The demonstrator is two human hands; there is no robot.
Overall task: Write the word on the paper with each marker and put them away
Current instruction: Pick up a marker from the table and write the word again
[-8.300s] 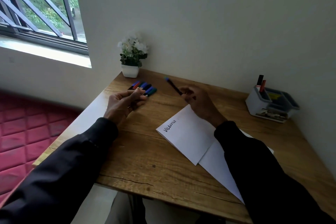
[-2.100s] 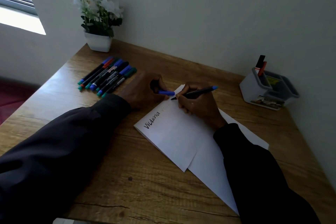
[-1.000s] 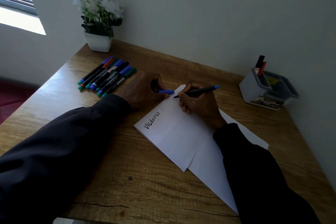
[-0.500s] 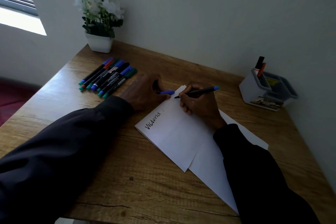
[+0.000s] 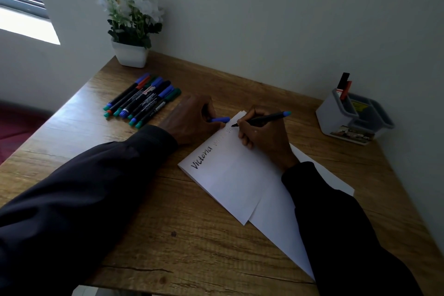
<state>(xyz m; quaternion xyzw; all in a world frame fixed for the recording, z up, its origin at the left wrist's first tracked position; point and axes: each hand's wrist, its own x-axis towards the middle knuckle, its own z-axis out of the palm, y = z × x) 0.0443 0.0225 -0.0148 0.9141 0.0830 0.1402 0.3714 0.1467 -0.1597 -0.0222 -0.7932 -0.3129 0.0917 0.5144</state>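
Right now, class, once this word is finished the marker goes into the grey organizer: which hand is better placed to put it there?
The right hand. It already grips the marker, and the organizer stands on that side of the desk. The left hand holds the blue cap on the far side of the paper.

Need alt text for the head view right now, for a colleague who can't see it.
The right hand writes with a blue marker on white paper beside "Victoria"; the left hand holds the blue cap. Seven markers lie left.

More faint lettering (image 5: 229, 130) since earlier
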